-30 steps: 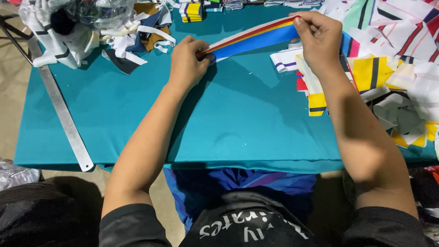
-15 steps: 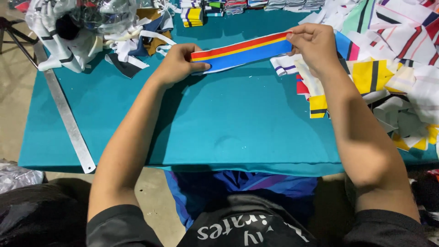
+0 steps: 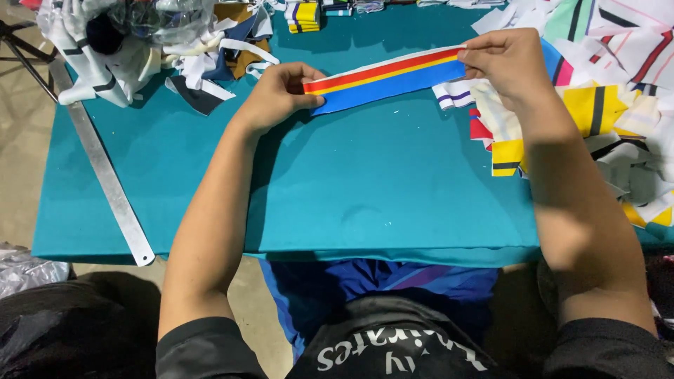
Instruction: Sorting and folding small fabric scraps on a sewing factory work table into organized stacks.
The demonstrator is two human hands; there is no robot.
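— Where's that striped band (image 3: pixel 385 79) now?
— Stretched flat between both hands, just above the teal tabletop (image 3: pixel 365 189), toward its far side. White, red, yellow and blue stripes run along it.
— How is it held?
— The left hand (image 3: pixel 277 95) pinches its left end, the right hand (image 3: pixel 507 64) pinches the right end, which sits slightly farther.
— Any change?
— A second ago it hung slanted and narrow; it has since been pulled taut and turned flat.
— Around it?
— A fabric scrap pile (image 3: pixel 618 105) on the right, a metal ruler (image 3: pixel 105 179) on the left.
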